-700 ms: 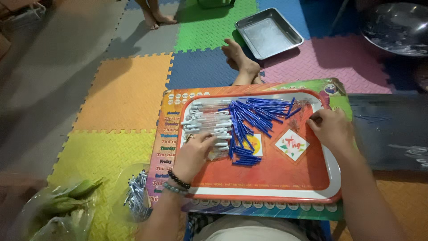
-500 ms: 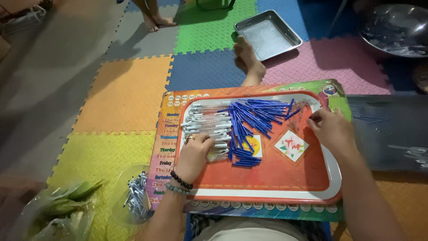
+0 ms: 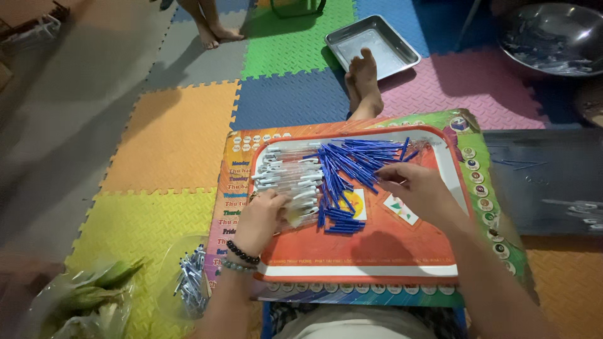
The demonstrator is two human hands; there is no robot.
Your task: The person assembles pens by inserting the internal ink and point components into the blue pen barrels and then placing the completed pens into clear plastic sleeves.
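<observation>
Pens fill the upper left part of an orange tray [image 3: 377, 263] with a white rim, which serves as the landmark here. Inside the tray, a bundle of clear pen barrels [image 3: 286, 176] with white clips lies along its left side, and a heap of blue refills [image 3: 352, 166] spreads just right of them, across the tray's upper middle. The left hand [image 3: 260, 216], with dark bead bracelets at the wrist, rests on the lower end of the clear barrels, its fingers curled over them; whether it actually grips one cannot be told. The right hand [image 3: 418, 188] sits in the tray's right half, fingers drawn together at the edge of the blue refills as if pinching one, though the blur hides the contact. The tray lies on a colourful printed board [image 3: 483, 201] across the person's lap. Beyond the tray's far edge a bare foot [image 3: 364, 85] stretches out on a floor of foam mats [image 3: 169, 138], and further off stands a steel pan [image 3: 370, 47]. Left of the tray, near its lower corner, a clear bag of pens [image 3: 191, 282] lies on the mat.
</observation>
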